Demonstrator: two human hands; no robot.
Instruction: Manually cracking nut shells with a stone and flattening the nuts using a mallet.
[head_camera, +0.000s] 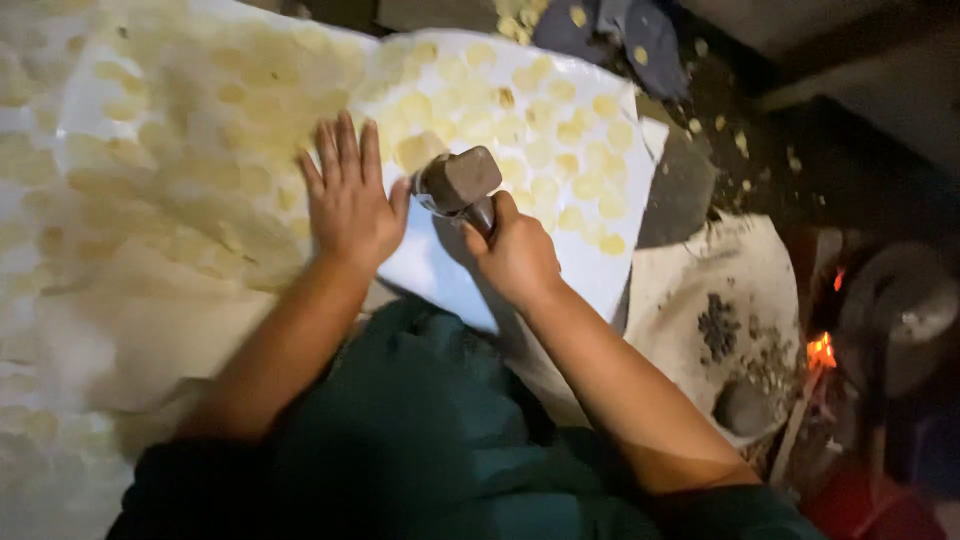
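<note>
On the white sheet (560, 180), your left hand (348, 195) lies flat, fingers spread; your right hand (515, 250) clamps the hammer (460, 182). Yellow discs (545, 150) surround both; fire (820, 350) burns right.

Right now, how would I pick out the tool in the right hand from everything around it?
Start at the big white sheet dotted with flat yellow discs. At its lower edge the right hand grips a hammer beside the flat left hand. It is the only dark, blocky, square-headed thing among the pale discs.
</note>
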